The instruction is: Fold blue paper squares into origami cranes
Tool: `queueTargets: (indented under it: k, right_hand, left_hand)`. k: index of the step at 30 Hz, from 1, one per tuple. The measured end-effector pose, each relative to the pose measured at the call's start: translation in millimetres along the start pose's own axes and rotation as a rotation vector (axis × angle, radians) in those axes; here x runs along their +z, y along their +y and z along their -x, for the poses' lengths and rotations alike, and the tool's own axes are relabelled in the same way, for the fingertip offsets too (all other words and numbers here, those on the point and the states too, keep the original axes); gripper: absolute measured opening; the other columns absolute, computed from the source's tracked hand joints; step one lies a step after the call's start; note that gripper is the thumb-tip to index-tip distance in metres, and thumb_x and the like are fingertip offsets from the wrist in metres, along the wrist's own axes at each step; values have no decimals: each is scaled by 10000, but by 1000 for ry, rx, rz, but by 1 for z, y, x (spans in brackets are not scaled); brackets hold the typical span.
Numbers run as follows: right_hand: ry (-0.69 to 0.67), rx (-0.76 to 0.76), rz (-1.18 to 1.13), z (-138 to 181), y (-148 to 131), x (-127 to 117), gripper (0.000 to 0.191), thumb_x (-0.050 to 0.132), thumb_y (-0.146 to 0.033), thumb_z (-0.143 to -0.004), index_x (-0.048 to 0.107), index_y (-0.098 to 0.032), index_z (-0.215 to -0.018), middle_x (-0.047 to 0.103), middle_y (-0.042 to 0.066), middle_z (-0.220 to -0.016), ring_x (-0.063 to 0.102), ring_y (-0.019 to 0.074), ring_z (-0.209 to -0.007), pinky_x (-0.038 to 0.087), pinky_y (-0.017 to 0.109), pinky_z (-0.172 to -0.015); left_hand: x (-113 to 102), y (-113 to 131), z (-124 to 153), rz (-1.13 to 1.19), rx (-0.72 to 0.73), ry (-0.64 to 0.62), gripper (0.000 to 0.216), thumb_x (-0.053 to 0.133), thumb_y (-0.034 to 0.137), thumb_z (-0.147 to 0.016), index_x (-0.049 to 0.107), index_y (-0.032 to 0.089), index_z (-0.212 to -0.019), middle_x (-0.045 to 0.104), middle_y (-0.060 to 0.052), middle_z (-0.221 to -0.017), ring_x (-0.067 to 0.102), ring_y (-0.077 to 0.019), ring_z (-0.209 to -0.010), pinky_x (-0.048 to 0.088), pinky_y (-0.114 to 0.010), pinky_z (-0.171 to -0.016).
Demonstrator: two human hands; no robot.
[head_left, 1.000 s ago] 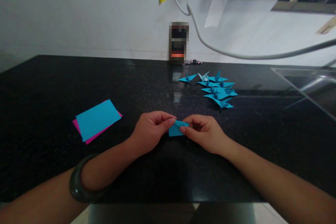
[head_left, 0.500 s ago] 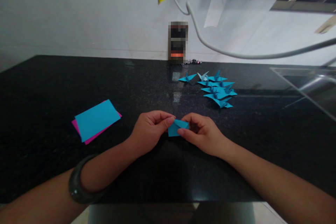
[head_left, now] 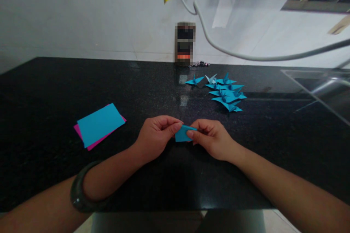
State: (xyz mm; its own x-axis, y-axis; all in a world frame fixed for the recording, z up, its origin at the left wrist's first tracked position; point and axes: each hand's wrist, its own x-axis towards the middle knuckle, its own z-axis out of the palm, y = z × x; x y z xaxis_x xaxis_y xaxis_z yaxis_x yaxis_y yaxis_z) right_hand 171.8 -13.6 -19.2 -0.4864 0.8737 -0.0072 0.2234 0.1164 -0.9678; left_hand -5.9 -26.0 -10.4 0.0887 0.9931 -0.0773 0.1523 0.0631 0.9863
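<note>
Between my two hands is a small folded piece of blue origami paper (head_left: 181,134), held just over the dark countertop (head_left: 153,185). My left hand (head_left: 158,136) pinches its upper left corner between thumb and forefinger. On the right side, my right hand (head_left: 212,138) grips the paper with the thumb on its front face and fingers behind. To the left lies a blue sheet (head_left: 101,125) on top of a pink sheet (head_left: 78,130). Several folded blue paper cranes (head_left: 226,94) and a pale one (head_left: 211,79) sit beyond my right hand; another blue crane (head_left: 195,80) is slightly apart.
A phone-like object (head_left: 185,43), blurred out, leans on the back wall with a beaded strand (head_left: 201,64) beside it. A grey cable (head_left: 246,57) hangs across the wall. A sink edge (head_left: 314,96) is at the right. A dark bangle (head_left: 79,189) circles my left wrist.
The slanted flap at the paper's top now lies flat along the upper edge. My right thumb has moved slightly up and right; the left hand stays put.
</note>
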Motion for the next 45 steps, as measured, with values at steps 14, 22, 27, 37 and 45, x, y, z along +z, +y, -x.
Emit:
queueTargets:
  k: [14, 22, 27, 37, 45]
  right_hand:
    - [32, 22, -37, -1, 3, 2, 260, 603, -384, -751, 567, -142, -663, 489, -30, -522, 406, 67, -468, 311, 190, -442]
    - [27, -54, -15, -1, 2, 4, 237, 607, -330, -752, 552, -145, -615, 469, -35, -518, 379, 61, -471, 295, 188, -445]
    - [14, -5, -51, 0, 0, 4, 264, 617, -372, -731, 551, -148, -609, 451, -44, -496, 357, 57, -450, 277, 186, -420]
    - [19, 77, -88, 0, 2, -1, 257, 635, -380, -698, 560, -145, -627, 502, -30, -508, 407, 64, -452, 312, 196, -440]
    - [23, 95, -70, -1, 4, 0, 266, 629, -400, -699, 567, -147, -651, 515, -25, -513, 423, 69, -454, 320, 196, -434]
  left_hand:
    - [2, 0, 0, 158, -102, -100, 263, 760, 271, -581, 675, 154, -801, 673, 4, -649, 582, -109, -573, 447, -216, -556]
    - [3, 2, 0, 97, -73, -64, 90, 726, 214, -610, 671, 148, -637, 638, 23, -560, 533, -86, -513, 423, -198, -519]
    - [2, 7, 0, 74, -68, -59, 40, 699, 180, -617, 679, 148, -604, 640, 18, -563, 540, -97, -543, 431, -204, -539]
    - [-1, -3, -2, 394, -204, -202, 403, 584, 516, -738, 701, 131, -746, 692, -49, -695, 625, -169, -692, 482, -320, -723]
    - [1, -1, -2, 212, -148, -83, 196, 740, 333, -618, 703, 155, -695, 675, 8, -643, 571, -106, -604, 452, -226, -631]
